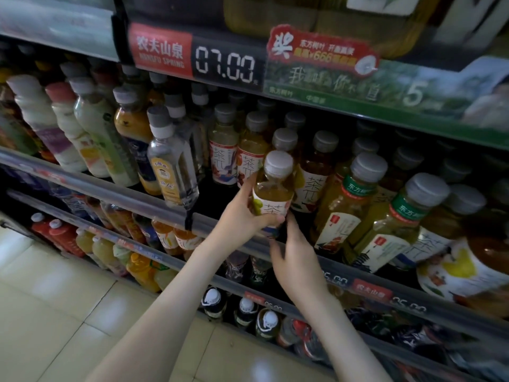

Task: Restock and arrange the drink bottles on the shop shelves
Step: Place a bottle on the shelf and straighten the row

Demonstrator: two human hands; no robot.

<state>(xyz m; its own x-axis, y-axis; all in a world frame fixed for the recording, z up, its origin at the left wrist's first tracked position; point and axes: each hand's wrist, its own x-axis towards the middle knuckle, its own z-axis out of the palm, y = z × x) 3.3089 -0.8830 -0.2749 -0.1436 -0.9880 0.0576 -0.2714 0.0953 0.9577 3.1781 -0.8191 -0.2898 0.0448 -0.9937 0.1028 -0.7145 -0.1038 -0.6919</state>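
A yellow tea bottle (274, 188) with a grey cap and white label stands at the front edge of the middle shelf (165, 209). My left hand (243, 213) grips it around the label from the left. Just below and to the right of the bottle is my right hand (296, 256), its fingertips at the bottle's base and its fingers loosely spread. Behind the bottle stand rows of similar tea bottles (224, 150) with grey caps.
Green-labelled tea bottles (349, 205) fill the shelf to the right. A clear water bottle (173, 166) and milky drink bottles (41, 119) lean on the left. Lower shelves hold juice bottles (143, 268) and dark bottles (245, 310). Price strips (225, 66) line the shelf above. Tiled floor lies bottom left.
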